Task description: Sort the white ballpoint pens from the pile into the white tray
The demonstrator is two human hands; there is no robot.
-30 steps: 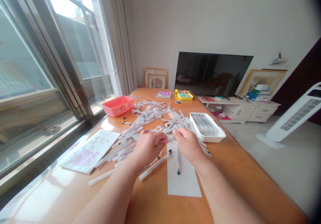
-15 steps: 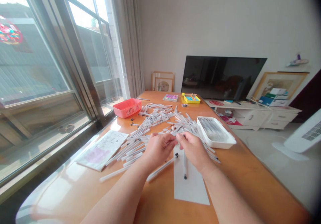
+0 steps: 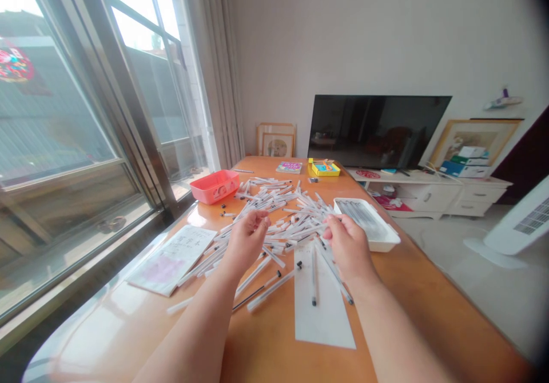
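Note:
My left hand (image 3: pixel 246 240) is raised over the spread of white pen parts (image 3: pixel 274 200), its thumb and fingertips pinched together. Whatever it holds, if anything, is too small to name. My right hand (image 3: pixel 348 248) is closed beside the white tray (image 3: pixel 388 246); a small dark bit shows at its fingers, but I cannot make out what it is. Between my forearms lies a white paper sheet (image 3: pixel 319 328) with a black-tipped pen (image 3: pixel 314 274) on it. A second pen (image 3: pixel 337 274) slants across the sheet's right side, next to my right wrist.
A pink basket (image 3: pixel 214 191) stands at the left, with a notebook (image 3: pixel 174 260) nearer. Small black caps (image 3: pixel 227 214) lie by the basket. A yellow box (image 3: pixel 325 170) and a booklet (image 3: pixel 289 167) sit at the table's far end. Window panes run along the left.
My hands were together over the top of the sheet; they have moved apart, left hand leftward, right hand rightward. The slanted pen by my right wrist and a dark refill by my left forearm now show.

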